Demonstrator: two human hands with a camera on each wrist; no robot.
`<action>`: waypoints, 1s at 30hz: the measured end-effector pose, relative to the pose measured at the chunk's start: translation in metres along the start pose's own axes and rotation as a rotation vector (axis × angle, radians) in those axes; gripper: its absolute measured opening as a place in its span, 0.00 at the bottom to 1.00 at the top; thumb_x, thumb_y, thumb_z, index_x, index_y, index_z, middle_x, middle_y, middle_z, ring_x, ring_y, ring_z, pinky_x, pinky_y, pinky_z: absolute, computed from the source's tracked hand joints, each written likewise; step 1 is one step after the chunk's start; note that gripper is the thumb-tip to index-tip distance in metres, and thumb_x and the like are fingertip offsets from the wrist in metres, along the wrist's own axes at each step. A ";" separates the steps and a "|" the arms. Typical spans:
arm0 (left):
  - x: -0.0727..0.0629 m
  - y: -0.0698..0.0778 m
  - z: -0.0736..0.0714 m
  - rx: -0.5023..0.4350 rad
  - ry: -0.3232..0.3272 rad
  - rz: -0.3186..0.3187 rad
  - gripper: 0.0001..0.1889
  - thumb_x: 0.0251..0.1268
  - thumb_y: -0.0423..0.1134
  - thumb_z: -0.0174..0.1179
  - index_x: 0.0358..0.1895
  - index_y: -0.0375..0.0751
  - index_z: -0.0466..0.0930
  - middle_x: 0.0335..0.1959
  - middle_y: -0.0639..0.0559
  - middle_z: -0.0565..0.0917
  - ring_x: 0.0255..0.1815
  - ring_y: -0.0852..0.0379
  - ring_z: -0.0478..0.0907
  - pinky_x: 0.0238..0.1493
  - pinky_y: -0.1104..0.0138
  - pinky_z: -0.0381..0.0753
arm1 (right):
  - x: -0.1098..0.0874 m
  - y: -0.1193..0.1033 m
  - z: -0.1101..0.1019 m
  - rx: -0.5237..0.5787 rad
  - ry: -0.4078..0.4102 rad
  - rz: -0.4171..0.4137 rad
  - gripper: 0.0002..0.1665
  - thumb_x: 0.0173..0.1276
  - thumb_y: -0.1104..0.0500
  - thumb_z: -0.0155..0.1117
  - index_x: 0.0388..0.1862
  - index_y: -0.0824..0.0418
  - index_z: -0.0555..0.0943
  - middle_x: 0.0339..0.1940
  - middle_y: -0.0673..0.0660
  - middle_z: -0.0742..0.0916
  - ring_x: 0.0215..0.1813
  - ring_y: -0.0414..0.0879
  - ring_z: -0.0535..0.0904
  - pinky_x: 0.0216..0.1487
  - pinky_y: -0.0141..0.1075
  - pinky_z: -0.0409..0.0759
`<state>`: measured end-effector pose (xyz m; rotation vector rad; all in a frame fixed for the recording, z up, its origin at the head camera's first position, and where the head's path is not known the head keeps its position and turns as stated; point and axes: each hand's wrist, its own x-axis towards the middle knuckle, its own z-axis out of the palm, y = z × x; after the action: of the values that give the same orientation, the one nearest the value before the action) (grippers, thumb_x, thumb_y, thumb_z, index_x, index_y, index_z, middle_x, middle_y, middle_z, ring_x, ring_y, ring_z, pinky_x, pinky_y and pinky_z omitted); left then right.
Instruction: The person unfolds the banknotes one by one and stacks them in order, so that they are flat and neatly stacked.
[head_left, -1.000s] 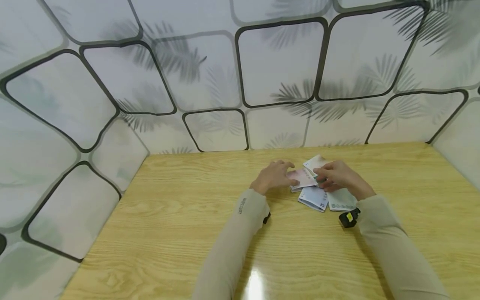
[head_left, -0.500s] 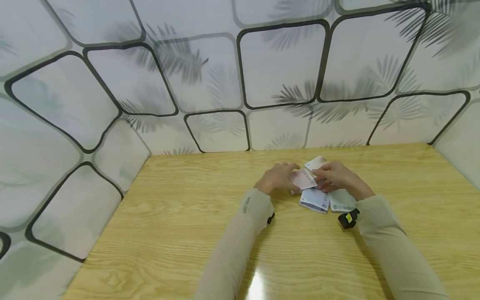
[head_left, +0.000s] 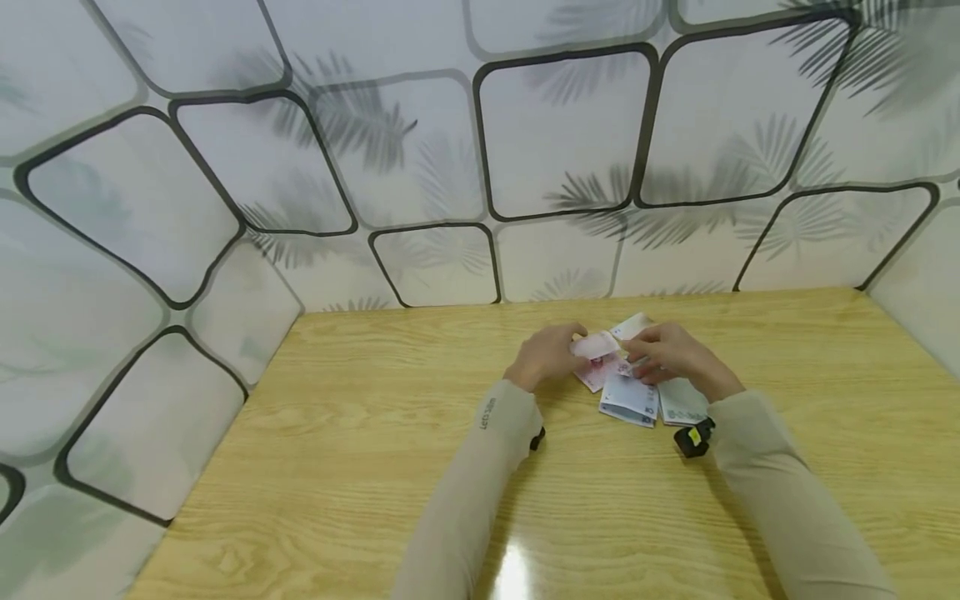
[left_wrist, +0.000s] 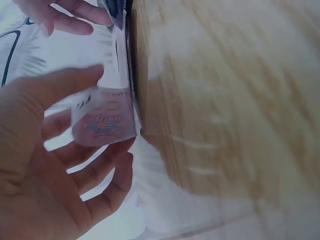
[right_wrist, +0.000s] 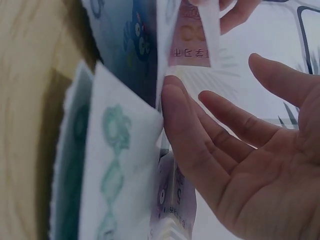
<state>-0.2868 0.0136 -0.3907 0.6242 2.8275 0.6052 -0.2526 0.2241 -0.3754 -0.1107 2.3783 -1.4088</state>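
In the head view my left hand (head_left: 549,354) is at the left side of a small pile of paper notes, its fingers curled at a pink banknote (head_left: 596,344). In the left wrist view that pink note (left_wrist: 102,122) bends up between thumb and fingers. My right hand (head_left: 673,354) reaches over the pile from the right. Its fingers look extended in the right wrist view, a fingertip (right_wrist: 172,95) right at the notes and the thumb held apart. A folded pale blue note (head_left: 628,400) and a green note (head_left: 684,402) lie in front; a whitish note (head_left: 632,325) lies behind.
The notes lie on a wood-grain table (head_left: 337,467) near its back edge. A patterned wall (head_left: 555,250) rises directly behind. Black wrist-worn devices sit at both cuffs; the right device (head_left: 693,439) has a yellow mark.
The left hand has lifted and folded back the upper part of the pink note, showing more pink printing beneath. The right hand has stayed almost in place.
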 end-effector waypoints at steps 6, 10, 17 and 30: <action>-0.002 -0.006 0.000 -0.119 0.207 -0.008 0.17 0.71 0.38 0.64 0.60 0.41 0.82 0.50 0.46 0.86 0.36 0.57 0.76 0.37 0.66 0.79 | 0.004 0.002 0.004 -0.029 0.024 0.002 0.28 0.79 0.59 0.57 0.62 0.84 0.69 0.54 0.77 0.80 0.36 0.46 0.85 0.40 0.39 0.88; -0.002 -0.009 -0.001 -0.245 0.332 0.010 0.14 0.71 0.33 0.63 0.56 0.35 0.82 0.44 0.42 0.87 0.30 0.59 0.76 0.30 0.72 0.77 | 0.006 0.001 0.005 -0.035 0.039 0.004 0.31 0.78 0.60 0.60 0.65 0.84 0.65 0.61 0.81 0.75 0.35 0.44 0.85 0.39 0.39 0.88; 0.000 -0.010 -0.003 -0.584 0.434 0.022 0.13 0.70 0.28 0.63 0.54 0.27 0.80 0.35 0.38 0.84 0.25 0.52 0.82 0.23 0.70 0.84 | 0.009 -0.001 0.006 -0.014 0.081 0.023 0.30 0.74 0.61 0.63 0.64 0.82 0.67 0.50 0.71 0.81 0.31 0.41 0.82 0.35 0.36 0.87; -0.008 -0.019 -0.008 -0.820 0.444 -0.030 0.17 0.76 0.40 0.59 0.58 0.30 0.79 0.42 0.40 0.83 0.35 0.51 0.83 0.37 0.57 0.89 | 0.005 -0.003 0.006 0.221 0.091 -0.090 0.13 0.79 0.68 0.52 0.57 0.76 0.68 0.33 0.57 0.84 0.33 0.43 0.84 0.40 0.41 0.89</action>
<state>-0.2891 -0.0085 -0.3910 0.3030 2.5473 1.9360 -0.2550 0.2161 -0.3765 -0.0973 2.2949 -1.7437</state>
